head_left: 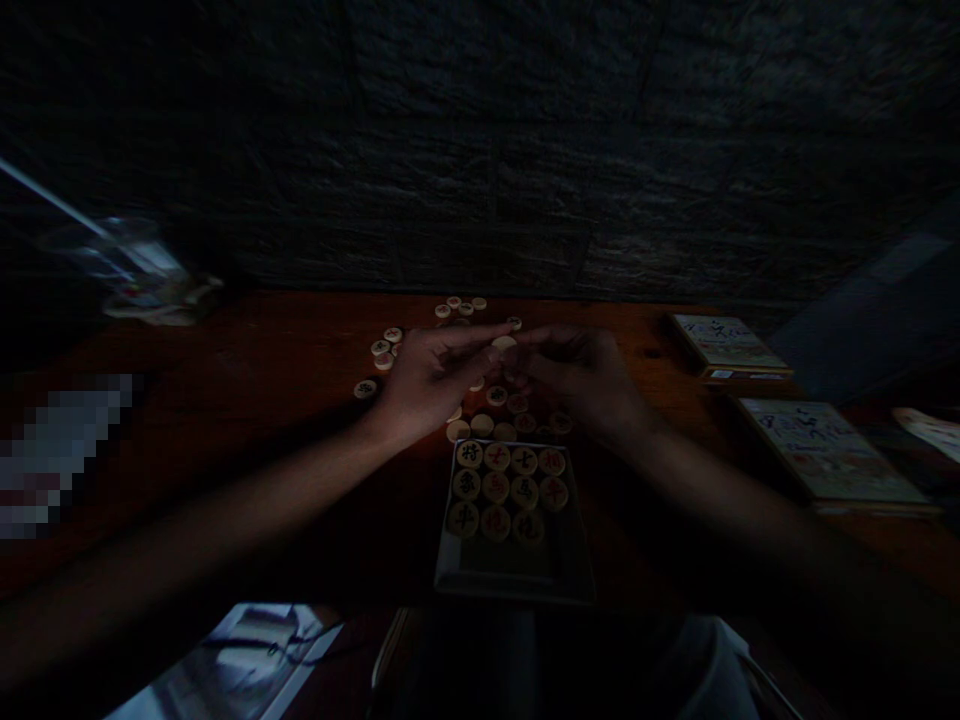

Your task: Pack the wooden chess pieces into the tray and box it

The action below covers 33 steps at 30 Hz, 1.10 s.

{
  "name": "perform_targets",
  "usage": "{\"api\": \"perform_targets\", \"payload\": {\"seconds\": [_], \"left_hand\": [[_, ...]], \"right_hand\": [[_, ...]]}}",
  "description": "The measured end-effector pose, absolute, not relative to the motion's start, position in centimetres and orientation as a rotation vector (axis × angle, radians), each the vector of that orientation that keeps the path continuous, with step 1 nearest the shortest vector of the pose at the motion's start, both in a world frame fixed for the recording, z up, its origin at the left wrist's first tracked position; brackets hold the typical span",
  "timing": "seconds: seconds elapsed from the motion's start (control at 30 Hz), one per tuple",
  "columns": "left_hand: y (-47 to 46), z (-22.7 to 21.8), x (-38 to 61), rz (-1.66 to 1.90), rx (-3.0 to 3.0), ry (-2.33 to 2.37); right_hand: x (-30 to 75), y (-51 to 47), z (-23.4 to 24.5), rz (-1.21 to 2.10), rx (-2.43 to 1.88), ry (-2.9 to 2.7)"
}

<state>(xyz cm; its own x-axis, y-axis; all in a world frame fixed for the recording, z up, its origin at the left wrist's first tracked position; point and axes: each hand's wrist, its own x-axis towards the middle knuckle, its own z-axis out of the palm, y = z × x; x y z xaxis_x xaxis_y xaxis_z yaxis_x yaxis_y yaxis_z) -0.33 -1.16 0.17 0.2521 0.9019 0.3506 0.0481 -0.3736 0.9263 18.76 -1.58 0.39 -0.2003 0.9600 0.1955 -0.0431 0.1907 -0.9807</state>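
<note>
Pale boxes (829,450) lie right of hands (435,385) partly hiding discs (496,396).

Wooden table (277,400) — scattered discs (365,389), open tray (514,584), two flat boxes (821,450).

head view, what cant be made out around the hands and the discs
All in the head view:
Pale disc by the right hand: underside, turned from the camera.
Discs behind the left hand: partly covered by it.
Clear cup: contents blurred, dim.
Nearer box: fine print, too small.
Pale object: cut off by the right edge.
</note>
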Motion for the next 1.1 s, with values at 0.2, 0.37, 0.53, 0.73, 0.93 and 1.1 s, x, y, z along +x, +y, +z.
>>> {"api": "perform_targets", "payload": {"seconds": [0.2,0.37,0.53,0.73,0.93,1.1], "left_hand": [[-1.6,-0.3,0.0,1.194,1.75,0.836],[-1.4,-0.2,0.0,1.186,1.654,0.827],[-1.5,-0.2,-0.2,1.235,1.586,0.784],[-1.1,-0.8,-0.4,1.261,1.693,0.762],[-0.3,-1.2,-0.3,1.311,1.67,0.753],[-0.6,-1.1,-0.3,1.316,1.665,0.809]], "right_hand": [[18.6,-1.7,0.2,1.123,-1.009,-1.46],[18.7,-1.7,0.2,1.224,-0.987,-1.411],[18.8,-1.6,0.4,1.303,-0.954,-1.346],[18.7,-1.8,0.4,1.343,-0.942,-1.337],[18.9,-1.6,0.5,1.331,-0.916,-1.335],[18.7,-1.9,0.6,1.211,-0.95,-1.453]]}}
